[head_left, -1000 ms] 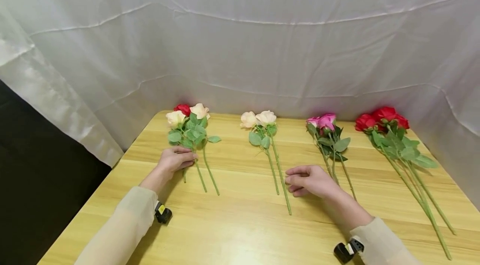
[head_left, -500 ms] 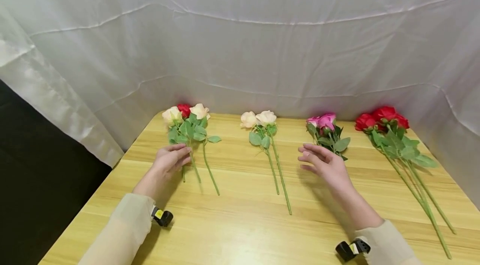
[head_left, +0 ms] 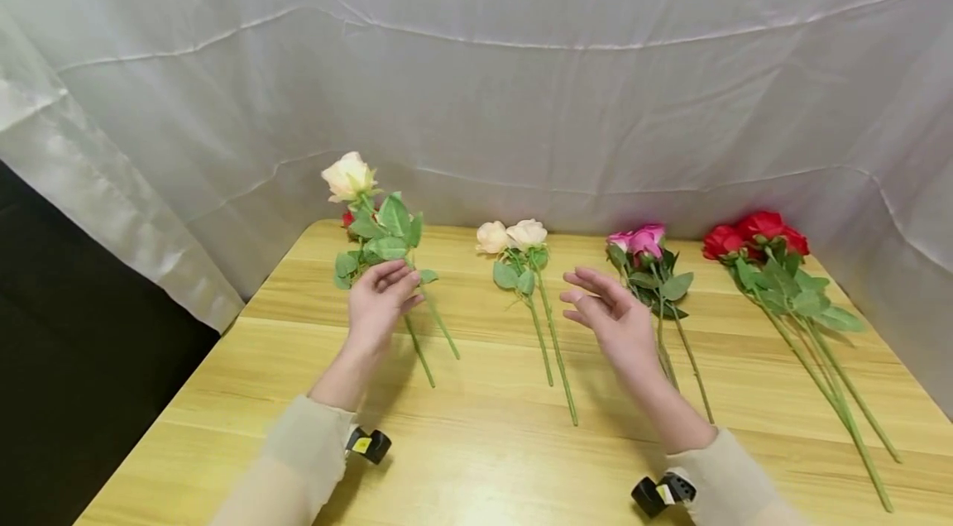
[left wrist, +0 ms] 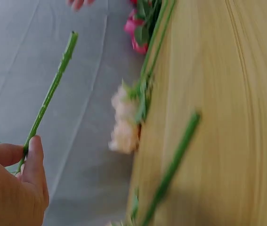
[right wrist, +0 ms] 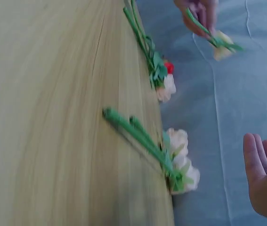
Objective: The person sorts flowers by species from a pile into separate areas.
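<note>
My left hand (head_left: 380,304) pinches the green stem (left wrist: 48,101) of a cream rose (head_left: 348,177) between thumb and fingers. The rose is raised off the table, its bloom against the curtain. Behind it, partly hidden, a red rose (head_left: 347,220) lies on the table, and another stem (left wrist: 173,167) rests beside it. My right hand (head_left: 612,319), fingers loosely bent and holding nothing, hovers between a pair of pale roses (head_left: 527,234) and the pink roses (head_left: 646,240). In the right wrist view the left hand (right wrist: 200,14) and the raised cream rose (right wrist: 223,46) show at the top.
Several red roses (head_left: 763,227) with long stems lie at the right of the wooden table (head_left: 476,460). A pale curtain (head_left: 476,96) hangs directly behind the table's back edge. Dark cloth (head_left: 82,344) lies beyond the left edge.
My left hand has lifted the cream rose from the left bunch and moved it rightward. My right hand rose from near the pale stems, shifted right, then came back left.
</note>
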`<action>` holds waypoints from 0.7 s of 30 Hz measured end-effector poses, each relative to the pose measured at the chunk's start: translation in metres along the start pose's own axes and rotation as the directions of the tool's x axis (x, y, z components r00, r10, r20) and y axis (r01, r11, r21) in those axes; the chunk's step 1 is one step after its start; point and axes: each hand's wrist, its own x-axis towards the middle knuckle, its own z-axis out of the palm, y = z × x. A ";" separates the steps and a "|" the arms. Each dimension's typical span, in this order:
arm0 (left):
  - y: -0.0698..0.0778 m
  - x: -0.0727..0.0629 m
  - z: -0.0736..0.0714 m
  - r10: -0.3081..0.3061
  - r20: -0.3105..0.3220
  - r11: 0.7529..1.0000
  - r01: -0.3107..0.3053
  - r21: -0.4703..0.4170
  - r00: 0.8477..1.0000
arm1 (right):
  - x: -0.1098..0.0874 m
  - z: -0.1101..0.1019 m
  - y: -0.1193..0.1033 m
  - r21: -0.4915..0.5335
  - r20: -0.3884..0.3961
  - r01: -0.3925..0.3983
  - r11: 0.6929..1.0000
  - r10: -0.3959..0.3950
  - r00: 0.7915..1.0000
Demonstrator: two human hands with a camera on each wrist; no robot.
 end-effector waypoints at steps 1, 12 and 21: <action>-0.001 -0.003 0.007 0.017 0.008 1.000 -0.017 -0.011 1.000 | -0.001 0.004 0.000 -0.007 0.011 -0.001 1.000 0.001 1.000; -0.003 -0.027 0.077 0.155 0.219 0.988 -0.158 -0.005 0.963 | -0.013 0.031 0.004 -0.124 0.216 -0.063 0.990 0.089 0.972; -0.013 -0.032 0.097 0.189 0.329 0.972 -0.224 0.072 0.925 | -0.016 0.035 0.007 -0.210 0.211 -0.137 0.968 0.181 0.961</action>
